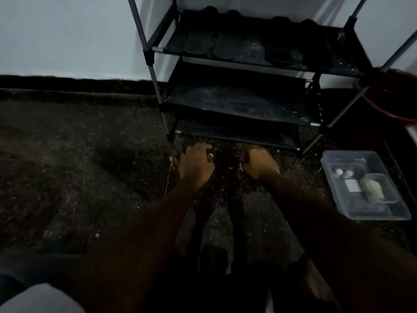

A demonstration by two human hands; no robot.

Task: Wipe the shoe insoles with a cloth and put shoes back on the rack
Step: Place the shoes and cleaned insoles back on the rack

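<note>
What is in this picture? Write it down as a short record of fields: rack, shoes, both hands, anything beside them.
rack: dark shoe rack with metal poles, against the pale wall
shoes: four dark shoes in a row on its upper shelf
left hand: left hand low at the floor before the lowest shelf; grip too dark to tell
right hand: right hand beside it, likewise low; grip unclear
box: clear plastic box on the floor right of the rack, small pale items inside

The dark carpeted floor [67,166] carries the shoe rack [237,102], whose upper shelf [255,48] holds four dark shoes [228,41] side by side, and a clear plastic box [361,184] near it.
</note>
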